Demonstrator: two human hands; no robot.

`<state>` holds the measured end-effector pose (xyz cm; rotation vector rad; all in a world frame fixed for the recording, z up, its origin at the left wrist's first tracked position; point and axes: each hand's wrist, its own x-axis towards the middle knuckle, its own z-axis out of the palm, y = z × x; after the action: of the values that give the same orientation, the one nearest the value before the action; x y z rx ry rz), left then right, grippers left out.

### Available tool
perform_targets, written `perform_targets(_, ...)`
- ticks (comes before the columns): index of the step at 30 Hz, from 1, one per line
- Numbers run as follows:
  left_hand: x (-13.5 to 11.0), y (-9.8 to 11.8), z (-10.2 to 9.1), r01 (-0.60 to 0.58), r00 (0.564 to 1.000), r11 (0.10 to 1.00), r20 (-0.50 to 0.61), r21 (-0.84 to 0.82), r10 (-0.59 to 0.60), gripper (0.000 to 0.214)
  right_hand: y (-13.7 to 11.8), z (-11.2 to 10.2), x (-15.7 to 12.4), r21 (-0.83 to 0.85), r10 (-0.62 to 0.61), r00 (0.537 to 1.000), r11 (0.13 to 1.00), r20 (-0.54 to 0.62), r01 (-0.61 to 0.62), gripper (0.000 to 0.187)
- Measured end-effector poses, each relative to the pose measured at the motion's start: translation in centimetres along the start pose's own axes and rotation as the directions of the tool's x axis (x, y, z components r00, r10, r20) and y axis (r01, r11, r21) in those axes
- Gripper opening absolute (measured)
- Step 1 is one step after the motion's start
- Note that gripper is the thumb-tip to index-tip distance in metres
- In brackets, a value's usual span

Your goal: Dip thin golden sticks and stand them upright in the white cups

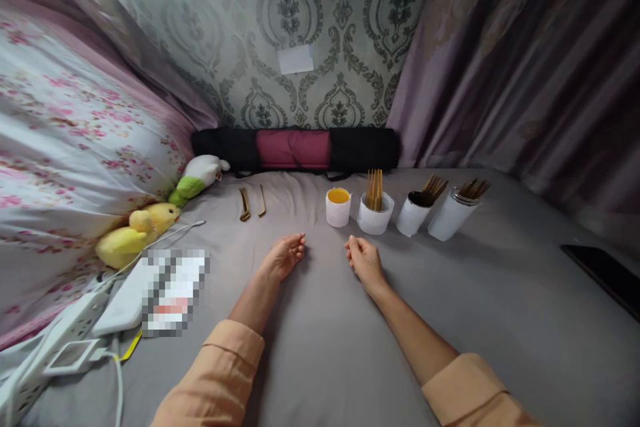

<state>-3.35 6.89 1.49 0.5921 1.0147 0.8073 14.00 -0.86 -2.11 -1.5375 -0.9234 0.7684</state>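
My left hand point(286, 256) rests on the grey sheet with its fingers loosely curled, and nothing shows in it. Opposite it lies my right hand point(366, 261), closed, thumb against the fingers, also with nothing visible inside. Just beyond the hands stands a white-wrapped cup point(338, 212) with a yellow inside. To its right, a wider white cup point(375, 221) holds upright thin brown sticks point(375, 188). Two tilted white-wrapped jars point(413, 217) point(450, 219) hold more sticks. Beyond my left hand lie thin L-shaped brass-coloured rods point(244, 207), with a single rod point(261, 201) apart.
Along the patterned wall lies a black and maroon roll point(295, 148). Plush toys point(135, 230), a power strip point(75, 323), cables and a white box-like item point(133, 293) occupy the left side. A dark flat device point(603, 273) lies far right. Curtains hang on both sides.
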Motion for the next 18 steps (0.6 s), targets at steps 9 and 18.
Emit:
perform_targets(9,2.2,2.3,-1.8,-0.103,0.99,0.991,-0.086,0.091,0.111,0.01,-0.3,-0.1,-0.1,0.0,0.009,1.0,1.0,0.015,-0.009,0.043)
perform_targets(18,4.0,3.7,-3.0,-0.175,0.963,0.952,-0.16,0.25,0.219,0.01,-0.2,0.0,0.0,-0.007,-0.003,1.0,1.0,0.007,0.003,0.042)
